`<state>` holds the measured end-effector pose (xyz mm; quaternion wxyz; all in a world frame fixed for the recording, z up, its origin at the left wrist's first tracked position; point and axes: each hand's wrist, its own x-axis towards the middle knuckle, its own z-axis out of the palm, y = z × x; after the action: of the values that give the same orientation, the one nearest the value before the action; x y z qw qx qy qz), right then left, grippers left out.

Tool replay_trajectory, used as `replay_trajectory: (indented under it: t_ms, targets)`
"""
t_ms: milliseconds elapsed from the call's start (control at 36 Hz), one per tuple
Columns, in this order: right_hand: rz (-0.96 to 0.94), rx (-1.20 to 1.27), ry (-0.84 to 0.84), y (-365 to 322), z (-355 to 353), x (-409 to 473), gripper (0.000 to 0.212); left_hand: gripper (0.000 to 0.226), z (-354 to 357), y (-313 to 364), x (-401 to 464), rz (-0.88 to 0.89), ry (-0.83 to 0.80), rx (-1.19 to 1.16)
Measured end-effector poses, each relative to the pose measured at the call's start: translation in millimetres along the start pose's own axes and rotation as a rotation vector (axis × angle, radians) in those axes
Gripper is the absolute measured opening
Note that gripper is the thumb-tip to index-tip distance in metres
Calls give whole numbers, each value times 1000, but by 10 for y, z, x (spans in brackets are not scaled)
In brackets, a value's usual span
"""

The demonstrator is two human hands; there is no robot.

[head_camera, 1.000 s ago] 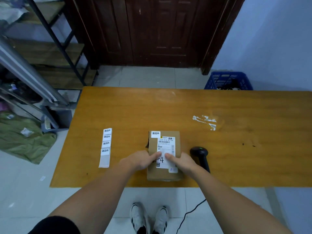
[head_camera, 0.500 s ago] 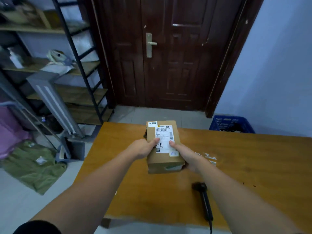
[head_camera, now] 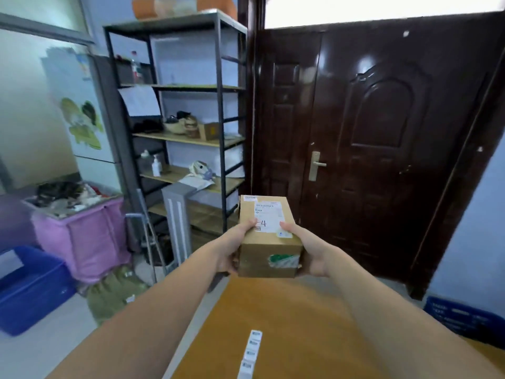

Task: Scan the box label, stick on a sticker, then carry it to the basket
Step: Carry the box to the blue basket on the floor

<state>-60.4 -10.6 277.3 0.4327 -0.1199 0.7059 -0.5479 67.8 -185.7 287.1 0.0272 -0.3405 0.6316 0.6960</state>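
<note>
**Carrying the Labelled Box Toward a Basket**

We faced a dark wooden door (head_camera: 377,149) and a metal shelving rack (head_camera: 188,124); the wooden table (head_camera: 287,324) lay below our arms. We counted two blue baskets: one blue basket at far left (head_camera: 30,288) on the floor and one blue basket at right (head_camera: 464,315) beyond the table's far corner. We could not tell which was the target.

We held one cardboard box (head_camera: 269,239) in the air above the table's far edge, level, with its shipping label (head_camera: 269,216) facing up and one small white sticker (head_camera: 250,198) at its far-left top corner. The left hand (head_camera: 232,247) gripped the box's left side, thumb on top; the right hand (head_camera: 308,250) gripped the right side likewise.

We judged the carry in progress. For a sound carry, we advised keeping both grips symmetrical, the box level, and clearing the table corner before lowering.

One sticker strip (head_camera: 250,354) lay on the table, showing four stickers.
</note>
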Motion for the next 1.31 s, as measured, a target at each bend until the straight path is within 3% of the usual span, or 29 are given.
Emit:
replay_trajectory:
  t_ms: [250, 472, 694, 1000, 1306]
  targets:
    - [-64, -112, -190, -642, 1485, 315, 71, 67, -1541, 18, -638, 70, 184, -72]
    - [-113, -254, -394, -859, 3152, 555, 68, 66, -2913, -383, -1284, 108, 434, -184]
    - [-106, -355, -678, -1025, 4843, 658, 56, 77, -4114, -854, -1983, 36, 641, -377]
    - [-119, -442, -974, -1147, 6664, 846, 72, 55, -5208, -1310, -2715, 100, 1002, -415]
    - [-139, -525, -1148, -1248, 7916, 1067, 81, 54, -6072, -1524, -3020, 89, 1112, -468]
